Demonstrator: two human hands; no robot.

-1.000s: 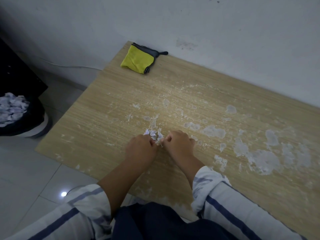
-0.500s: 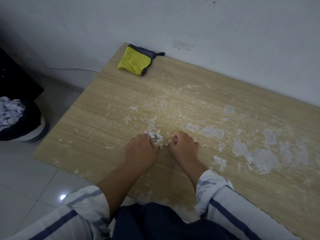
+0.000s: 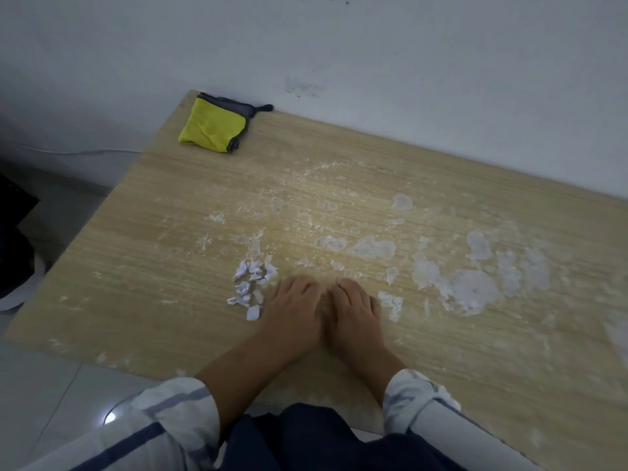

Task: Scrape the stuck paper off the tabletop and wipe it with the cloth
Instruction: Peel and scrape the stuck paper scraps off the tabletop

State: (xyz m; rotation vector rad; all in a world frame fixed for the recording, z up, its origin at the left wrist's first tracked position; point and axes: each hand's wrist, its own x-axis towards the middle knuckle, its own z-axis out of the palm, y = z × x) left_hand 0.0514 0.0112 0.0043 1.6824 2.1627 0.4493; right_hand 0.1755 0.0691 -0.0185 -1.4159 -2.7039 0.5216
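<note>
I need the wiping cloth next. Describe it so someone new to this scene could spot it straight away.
Start at the wooden tabletop pushed against the white wall. Go to its far left corner, where the cloth lies folded flat. It is the only bright yellow thing there, edged in dark grey, unlike the pale paper scraps and white stuck paper nearer the person.

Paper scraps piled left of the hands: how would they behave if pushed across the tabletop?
The paper scraps look small, curled and loose, so they would probably slide lightly and scatter rather than move together. Being thin, they likely crumple under a finger. Stuck residue may snag some.
</note>
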